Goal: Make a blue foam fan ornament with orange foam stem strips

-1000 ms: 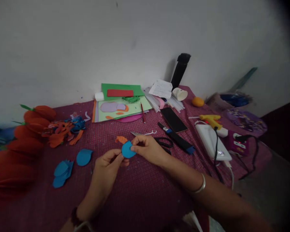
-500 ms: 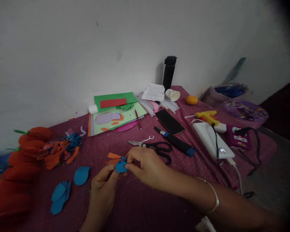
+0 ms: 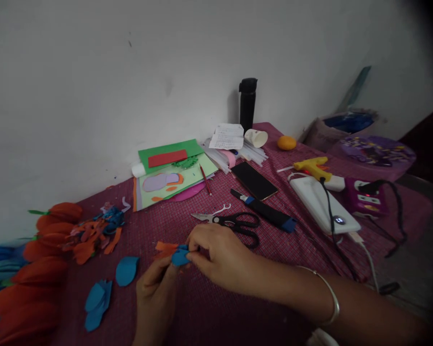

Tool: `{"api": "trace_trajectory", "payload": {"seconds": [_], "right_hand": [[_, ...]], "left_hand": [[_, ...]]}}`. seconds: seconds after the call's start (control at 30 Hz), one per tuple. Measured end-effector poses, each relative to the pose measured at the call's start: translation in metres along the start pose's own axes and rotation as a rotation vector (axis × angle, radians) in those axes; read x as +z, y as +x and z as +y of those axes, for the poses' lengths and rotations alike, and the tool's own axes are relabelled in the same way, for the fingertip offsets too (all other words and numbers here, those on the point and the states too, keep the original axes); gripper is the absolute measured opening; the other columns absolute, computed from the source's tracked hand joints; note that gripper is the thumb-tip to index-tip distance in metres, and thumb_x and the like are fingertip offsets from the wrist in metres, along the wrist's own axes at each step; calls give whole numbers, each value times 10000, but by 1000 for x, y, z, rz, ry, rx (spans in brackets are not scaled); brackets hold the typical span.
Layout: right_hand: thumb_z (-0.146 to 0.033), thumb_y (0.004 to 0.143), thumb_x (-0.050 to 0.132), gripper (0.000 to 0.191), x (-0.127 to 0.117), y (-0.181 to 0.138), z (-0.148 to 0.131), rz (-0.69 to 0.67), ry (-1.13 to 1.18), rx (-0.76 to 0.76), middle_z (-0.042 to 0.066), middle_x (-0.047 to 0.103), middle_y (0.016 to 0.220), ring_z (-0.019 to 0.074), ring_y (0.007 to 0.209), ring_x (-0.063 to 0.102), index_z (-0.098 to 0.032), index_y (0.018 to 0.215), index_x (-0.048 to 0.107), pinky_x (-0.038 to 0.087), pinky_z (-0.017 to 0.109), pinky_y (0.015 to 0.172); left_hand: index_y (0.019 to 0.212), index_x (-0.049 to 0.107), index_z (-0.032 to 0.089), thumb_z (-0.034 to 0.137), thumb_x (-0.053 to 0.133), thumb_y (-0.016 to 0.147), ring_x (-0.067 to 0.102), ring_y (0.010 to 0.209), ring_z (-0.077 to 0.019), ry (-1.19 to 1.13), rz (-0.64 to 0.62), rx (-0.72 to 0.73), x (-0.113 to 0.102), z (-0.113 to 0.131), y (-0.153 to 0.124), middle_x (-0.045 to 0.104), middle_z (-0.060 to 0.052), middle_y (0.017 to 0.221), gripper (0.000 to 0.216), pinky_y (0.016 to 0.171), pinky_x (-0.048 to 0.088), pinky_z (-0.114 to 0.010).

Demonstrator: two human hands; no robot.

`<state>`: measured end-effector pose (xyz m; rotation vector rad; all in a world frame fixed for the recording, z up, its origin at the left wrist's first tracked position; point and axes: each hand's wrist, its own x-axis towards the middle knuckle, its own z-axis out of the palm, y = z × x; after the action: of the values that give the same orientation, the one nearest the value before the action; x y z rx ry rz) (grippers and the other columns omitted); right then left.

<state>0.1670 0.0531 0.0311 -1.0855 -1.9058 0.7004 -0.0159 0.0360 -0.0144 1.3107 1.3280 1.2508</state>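
Observation:
My left hand [image 3: 156, 293] pinches one side of a small blue foam-like petal piece [image 3: 179, 258], with thumb and fingertips closed. On the other side my right hand [image 3: 218, 254] grips the same piece between thumb and forefinger. Just behind the fingers are orange strips [image 3: 165, 248]; whether they are held or lie on the cloth I cannot tell. A single blue petal [image 3: 127, 270] lies left of my left hand, and a small pile of blue petals [image 3: 98, 303] is nearer to me. Black-handled scissors [image 3: 234, 220] lie just beyond my right hand.
Orange pumpkin-like shapes [image 3: 39, 274] line the left edge, beside coloured scraps [image 3: 94, 235]. Coloured sheets [image 3: 198, 168], a pencil [image 3: 205, 179], a phone [image 3: 254, 179], a cutter [image 3: 267, 211], a yellow glue gun [image 3: 313, 166], a white power bank [image 3: 323, 204] and a black bottle [image 3: 247, 105] stand around.
The view has shifted slightly, so the table things sit a little differently in the picture. Both hands still pinch the blue piece, which is tilted a bit differently.

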Motion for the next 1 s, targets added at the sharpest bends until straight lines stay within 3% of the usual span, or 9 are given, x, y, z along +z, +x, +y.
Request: {"api": "trace_trajectory", "payload": {"seconds": [0.33, 0.67, 0.8, 1.0], "right_hand": [[-101, 787, 580, 129, 5, -1, 2, 47, 20, -56, 2, 636, 773, 136, 725, 562, -182, 705, 524, 391, 259, 690], [-76, 758, 562, 125, 7, -1, 1, 84, 103, -51, 6, 630, 749, 137, 704, 551, -183, 695, 543, 406, 265, 674], [-82, 716, 586, 129, 11, 2, 2, 108, 276, 112, -11, 595, 691, 124, 652, 526, -176, 644, 534, 391, 243, 619], [-137, 685, 604, 116, 18, 6, 10, 71, 589, 359, -24, 529, 634, 109, 603, 463, -171, 614, 520, 390, 235, 584]], "left_hand": [[744, 745, 249, 238, 698, 720, 651, 707, -190, 132, 54, 213, 3, 15, -1, 715, -13, 724, 55, 634, 524, -261], [774, 745, 254, 214, 684, 735, 658, 751, -201, 121, 40, 195, 4, 14, -5, 701, -12, 729, 83, 709, 535, -287], [823, 732, 258, 201, 657, 766, 636, 735, -157, 123, 31, 207, 9, 18, -6, 703, 2, 792, 109, 702, 518, -239], [733, 706, 220, 166, 672, 725, 619, 616, -130, 113, 87, 201, 15, 26, -6, 678, 14, 672, 64, 597, 513, -207]]}}
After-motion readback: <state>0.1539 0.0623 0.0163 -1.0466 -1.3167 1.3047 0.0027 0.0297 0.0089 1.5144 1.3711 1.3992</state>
